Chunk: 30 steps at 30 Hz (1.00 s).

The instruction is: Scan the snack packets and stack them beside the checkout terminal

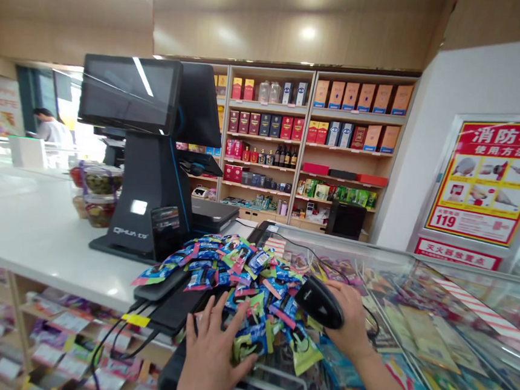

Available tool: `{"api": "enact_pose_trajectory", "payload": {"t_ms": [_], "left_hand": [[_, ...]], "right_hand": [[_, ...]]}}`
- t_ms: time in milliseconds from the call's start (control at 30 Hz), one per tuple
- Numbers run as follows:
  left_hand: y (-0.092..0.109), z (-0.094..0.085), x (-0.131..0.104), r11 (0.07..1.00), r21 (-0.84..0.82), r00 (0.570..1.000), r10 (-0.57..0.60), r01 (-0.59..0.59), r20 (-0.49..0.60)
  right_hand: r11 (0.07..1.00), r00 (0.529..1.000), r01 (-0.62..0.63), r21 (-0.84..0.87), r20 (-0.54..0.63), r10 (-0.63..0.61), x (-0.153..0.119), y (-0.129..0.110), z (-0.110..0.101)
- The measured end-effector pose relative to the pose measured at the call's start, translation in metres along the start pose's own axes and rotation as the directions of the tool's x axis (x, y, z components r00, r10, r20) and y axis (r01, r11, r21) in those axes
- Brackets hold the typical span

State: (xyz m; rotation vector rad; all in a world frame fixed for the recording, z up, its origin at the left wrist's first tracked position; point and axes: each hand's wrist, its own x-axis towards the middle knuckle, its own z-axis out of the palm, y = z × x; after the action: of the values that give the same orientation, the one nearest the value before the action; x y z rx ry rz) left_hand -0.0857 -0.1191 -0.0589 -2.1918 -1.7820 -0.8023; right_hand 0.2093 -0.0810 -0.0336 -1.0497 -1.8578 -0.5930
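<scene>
A heap of small blue, green and pink snack packets (244,269) is piled on the glass counter, spilling onto black devices at its left. My left hand (214,346) lies palm down at the near left of the heap, fingers spread, its thumb by a blue and green packet (254,339). In my right hand (347,312) is a black handheld barcode scanner (320,302), its head over the right side of the pile. A thin dark cable (292,241) runs across the glass behind the heap. My right fingers are partly hidden behind the scanner.
A black point-of-sale terminal (144,191) stands on the white counter (34,218), beside tied plastic jars (101,190). Cables (113,340) hang off the near edge above shelves of snacks. The glass case (450,315) with packets inside extends right. Stocked shelves (268,106) and a person (54,131) are behind.
</scene>
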Motion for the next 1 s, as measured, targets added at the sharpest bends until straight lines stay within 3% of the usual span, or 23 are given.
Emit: {"api": "enact_pose_trajectory", "payload": {"t_ms": [100,267,500,633,867,1000], "left_hand": [[0.003,-0.001,-0.004,0.998,0.01,0.998,-0.057,0.057,0.033],[0.006,-0.009,0.004,0.997,-0.067,0.987,-0.022,0.033,0.162],[0.018,-0.012,0.02,0.985,-0.174,0.953,0.042,0.011,0.3],[0.023,-0.014,0.035,0.984,-0.17,0.918,0.023,0.049,0.397],[0.019,-0.003,0.059,0.986,-0.165,0.929,0.054,0.007,0.366],[0.015,0.006,0.058,0.985,-0.168,0.952,0.078,-0.028,0.295]], "right_hand": [[0.995,0.99,0.099,0.014,0.1,-0.1,-0.006,-0.014,-0.002],[0.976,0.941,0.213,0.046,0.259,-0.218,-0.02,-0.029,-0.004],[0.965,0.915,0.252,0.073,0.308,-0.262,-0.025,-0.035,0.006],[0.968,0.915,0.244,0.053,0.319,-0.248,-0.026,-0.033,0.013],[0.984,0.922,0.176,0.043,0.342,-0.18,-0.016,-0.021,0.031],[0.984,0.931,0.17,0.047,0.32,-0.176,-0.011,-0.019,0.036]]}}
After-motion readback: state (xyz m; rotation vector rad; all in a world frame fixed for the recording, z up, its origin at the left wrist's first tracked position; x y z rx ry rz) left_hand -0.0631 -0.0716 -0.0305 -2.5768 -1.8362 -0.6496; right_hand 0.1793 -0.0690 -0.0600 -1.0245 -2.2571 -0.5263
